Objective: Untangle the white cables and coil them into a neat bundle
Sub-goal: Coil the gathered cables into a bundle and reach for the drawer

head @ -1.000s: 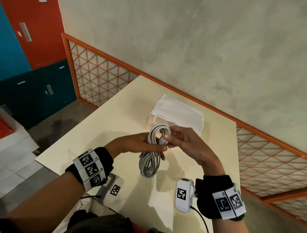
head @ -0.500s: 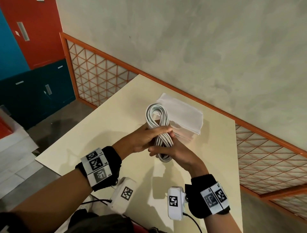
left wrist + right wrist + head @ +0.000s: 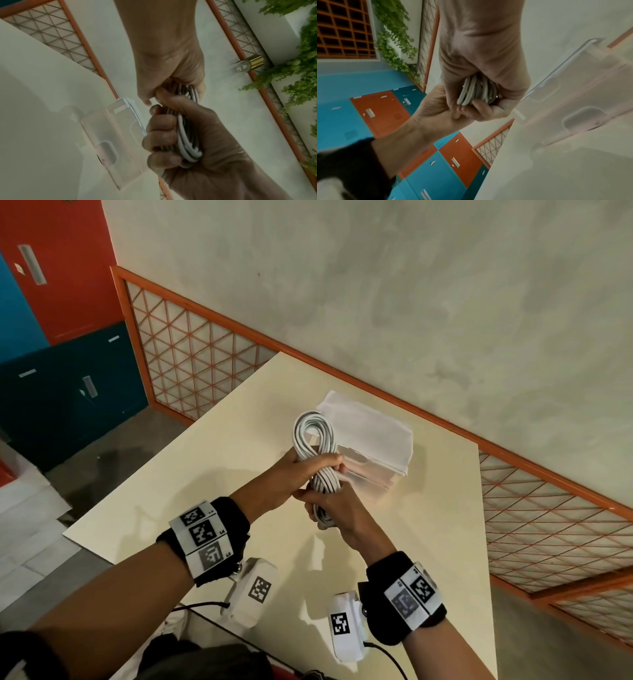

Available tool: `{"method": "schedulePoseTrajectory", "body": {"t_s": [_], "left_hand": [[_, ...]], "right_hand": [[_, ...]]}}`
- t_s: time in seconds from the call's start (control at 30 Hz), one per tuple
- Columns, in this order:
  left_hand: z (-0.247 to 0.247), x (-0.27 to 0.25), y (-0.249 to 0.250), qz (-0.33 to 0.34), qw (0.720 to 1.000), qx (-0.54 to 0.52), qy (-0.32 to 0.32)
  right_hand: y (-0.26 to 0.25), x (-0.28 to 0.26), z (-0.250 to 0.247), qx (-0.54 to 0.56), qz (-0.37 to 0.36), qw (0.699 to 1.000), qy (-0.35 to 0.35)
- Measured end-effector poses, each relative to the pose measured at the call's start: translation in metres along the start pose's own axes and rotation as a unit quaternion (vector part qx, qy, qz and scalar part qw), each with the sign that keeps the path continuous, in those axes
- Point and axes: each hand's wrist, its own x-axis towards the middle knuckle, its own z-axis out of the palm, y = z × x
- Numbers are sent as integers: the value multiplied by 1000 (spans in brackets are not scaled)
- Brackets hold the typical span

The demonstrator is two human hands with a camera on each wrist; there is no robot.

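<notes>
The white cable bundle point(image 3: 313, 433) stands upright above the cream table point(image 3: 219, 474), its looped top sticking out over my hands. My left hand point(image 3: 301, 474) grips the bundle around its middle. Just below, my right hand point(image 3: 330, 506) grips the lower end, whose tip shows under the palm. In the left wrist view the right hand's fingers point(image 3: 161, 142) curl round the cable strands point(image 3: 188, 136). The right wrist view shows the strands point(image 3: 476, 93) bunched inside my right hand point(image 3: 488, 70), with my left hand point(image 3: 436, 105) touching it from below.
A translucent plastic box point(image 3: 373, 453) with a white top sits on the table right behind the hands, near the far edge; it also shows as the box point(image 3: 111, 135) in the left wrist view. An orange lattice railing point(image 3: 191, 354) runs along the wall.
A second ago the bundle hung down below my hands. It has been turned upright and raised toward the box, and my right hand has moved from its top to its lower end.
</notes>
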Motion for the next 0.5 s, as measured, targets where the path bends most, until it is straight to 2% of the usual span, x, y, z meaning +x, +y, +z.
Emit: {"method": "schedulePoseTrajectory", "body": {"t_s": [0.1, 0.2, 0.3, 0.37, 0.43, 0.5], "left_hand": [[1, 3, -6, 23, 1000, -15, 8], [3, 6, -12, 4, 999, -40, 15], [4, 9, -15, -28, 997, -74, -17], [1, 12, -13, -32, 986, -155, -44], [-2, 16, -7, -15, 961, -273, -32], [-5, 19, 0, -1, 948, -316, -14]], "right_hand": [[3, 4, 1, -34, -11, 998, 55], [10, 6, 2, -68, -25, 993, 91], [10, 5, -3, -56, -11, 996, 71], [10, 5, -8, -58, 1, 997, 46], [11, 6, -13, -66, 6, 997, 27], [14, 5, -16, -66, 13, 998, 10]]}}
